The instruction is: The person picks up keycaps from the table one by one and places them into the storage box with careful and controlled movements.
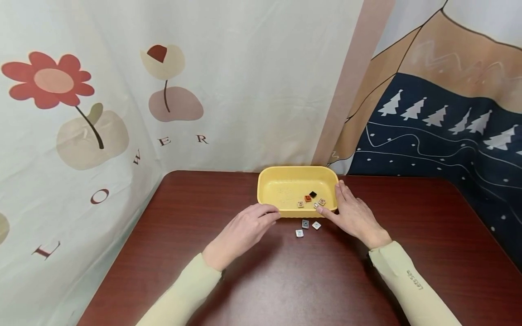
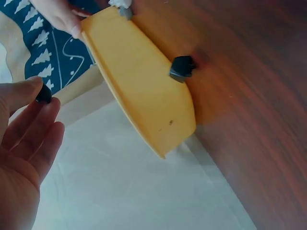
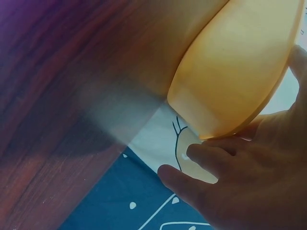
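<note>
The left grip (image 1: 246, 225) pinches one black keycap (image 2: 44, 95) between thumb and fingertip, near the front rim of one yellow bin (image 1: 293, 213). A second black keycap (image 2: 180, 68) sits on the tabletop (image 1: 285, 276) by the bin. Rightward, one grey keycap (image 1: 305, 223) and two white keycaps (image 1: 299, 233) lie before it; inside are two beige (image 1: 300, 204), one red (image 1: 307, 198) and one black (image 1: 312, 194). The right grip (image 1: 355, 213), fingers spread, touches the bin's right end.

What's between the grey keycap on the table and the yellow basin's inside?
The yellow basin's front wall, just beyond the grey keycap. Nothing else visible: the left hand is off to one side, the right hand to the other.
</note>
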Available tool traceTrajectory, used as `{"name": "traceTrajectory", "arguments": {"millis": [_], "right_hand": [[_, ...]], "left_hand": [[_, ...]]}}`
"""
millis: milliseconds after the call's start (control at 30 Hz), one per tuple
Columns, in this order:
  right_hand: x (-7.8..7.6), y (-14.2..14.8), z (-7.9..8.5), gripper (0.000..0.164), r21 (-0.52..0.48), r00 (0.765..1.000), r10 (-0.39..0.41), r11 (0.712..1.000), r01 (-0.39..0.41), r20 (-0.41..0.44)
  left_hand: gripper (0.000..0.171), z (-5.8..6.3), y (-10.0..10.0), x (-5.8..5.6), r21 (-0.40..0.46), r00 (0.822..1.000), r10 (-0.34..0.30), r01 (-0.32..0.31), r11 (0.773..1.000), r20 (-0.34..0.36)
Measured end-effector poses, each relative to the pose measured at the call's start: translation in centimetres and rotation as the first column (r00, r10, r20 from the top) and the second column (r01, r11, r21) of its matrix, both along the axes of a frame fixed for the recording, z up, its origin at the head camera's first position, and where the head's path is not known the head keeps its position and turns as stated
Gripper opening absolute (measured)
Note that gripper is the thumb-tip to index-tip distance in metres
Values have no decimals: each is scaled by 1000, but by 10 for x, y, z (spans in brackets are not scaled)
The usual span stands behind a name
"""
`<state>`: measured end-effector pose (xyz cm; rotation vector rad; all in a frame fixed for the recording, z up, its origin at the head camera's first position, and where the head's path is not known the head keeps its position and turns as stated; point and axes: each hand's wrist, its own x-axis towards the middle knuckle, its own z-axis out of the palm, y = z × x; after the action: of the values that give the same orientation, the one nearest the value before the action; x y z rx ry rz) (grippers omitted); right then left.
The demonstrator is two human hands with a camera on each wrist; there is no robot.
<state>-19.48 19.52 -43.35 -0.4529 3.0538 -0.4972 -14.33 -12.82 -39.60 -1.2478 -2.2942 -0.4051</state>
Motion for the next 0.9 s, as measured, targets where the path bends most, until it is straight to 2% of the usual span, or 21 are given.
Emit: {"name": "traceTrajectory", "arguments": {"millis": [200,433,733,900], "right_hand": [[0,0,1,109,3,1000,-1,1000,1,-6],[1,-1,0,109,-3,1000,2,1000,-2,-6],[1,-1,0,110,-3,1000,-2,1000,2,3],[2,-1,1,110,-5,1000,-6,1000,6,9]], "left_hand": [[24,3,10,-17,80,1000,13,-14,997,11],[20,0,19,-34,144,993,37,-53,988,112],[15,-2,29,-51,109,976,84,-108,988,199],[15,-5,34,-61,87,968,118,-140,986,224]]}}
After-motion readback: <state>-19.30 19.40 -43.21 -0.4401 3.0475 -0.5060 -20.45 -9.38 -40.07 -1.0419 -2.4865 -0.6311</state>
